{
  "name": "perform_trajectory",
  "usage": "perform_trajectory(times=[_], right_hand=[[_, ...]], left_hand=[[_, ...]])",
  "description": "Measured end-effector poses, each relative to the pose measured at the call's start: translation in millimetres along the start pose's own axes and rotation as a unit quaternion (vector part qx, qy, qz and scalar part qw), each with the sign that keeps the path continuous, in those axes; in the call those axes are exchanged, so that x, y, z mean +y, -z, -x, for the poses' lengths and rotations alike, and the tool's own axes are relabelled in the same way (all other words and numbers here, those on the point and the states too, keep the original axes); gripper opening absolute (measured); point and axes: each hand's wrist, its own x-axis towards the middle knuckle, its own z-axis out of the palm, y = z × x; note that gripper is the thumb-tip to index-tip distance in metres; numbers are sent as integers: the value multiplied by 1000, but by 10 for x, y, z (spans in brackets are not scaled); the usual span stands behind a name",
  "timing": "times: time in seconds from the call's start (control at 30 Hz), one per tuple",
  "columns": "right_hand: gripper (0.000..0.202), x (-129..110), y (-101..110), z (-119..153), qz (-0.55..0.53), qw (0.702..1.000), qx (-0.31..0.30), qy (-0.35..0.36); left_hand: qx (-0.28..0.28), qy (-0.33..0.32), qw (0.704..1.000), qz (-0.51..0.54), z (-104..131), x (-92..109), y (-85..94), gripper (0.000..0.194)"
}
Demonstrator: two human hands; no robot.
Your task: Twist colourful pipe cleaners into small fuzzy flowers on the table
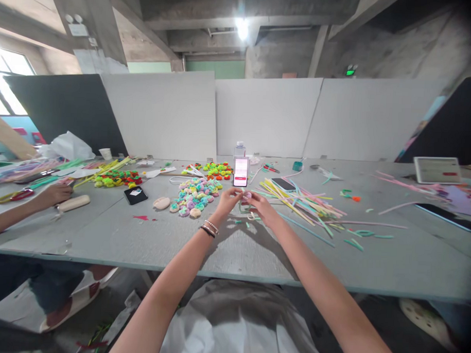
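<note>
My left hand (pixel 230 202) and my right hand (pixel 260 205) meet over the middle of the table, fingers closed around a small light purple piece (pixel 247 196) between them. Its shape is mostly hidden by the fingertips. Just behind them a phone (pixel 241 171) with a lit screen stands upright. To the left lies a pile of pastel fuzzy pieces (pixel 196 193). On the right, yellow, pink and blue fuzzy stems (pixel 307 202) are spread out, and a white curled bit (pixel 251 216) rests below my right hand.
A clear bottle (pixel 240 147) stands behind the phone. Another person's hand (pixel 59 192) is at the left, near a beige-handled tool (pixel 74 203). A black square item (pixel 135 195), red-green pieces (pixel 117 179) and a dark phone (pixel 283 185) lie on the table (pixel 225 253).
</note>
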Motion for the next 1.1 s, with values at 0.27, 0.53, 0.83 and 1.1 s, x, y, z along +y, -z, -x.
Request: perform_trajectory(times=[0.27,0.53,0.83,1.1], right_hand=[[42,20,3,-12,-3,1000,9,12],[26,101,2,-60,13,999,50,-3],[30,98,-3,-60,64,996,62,16],[42,43,-42,-74,23,994,101,16]], left_hand=[[10,76,995,71,15,38,5,34],[54,223,943,243,-49,-57,86,35],[37,216,949,227,45,-4,23,57],[111,232,934,246,-51,-120,51,35]])
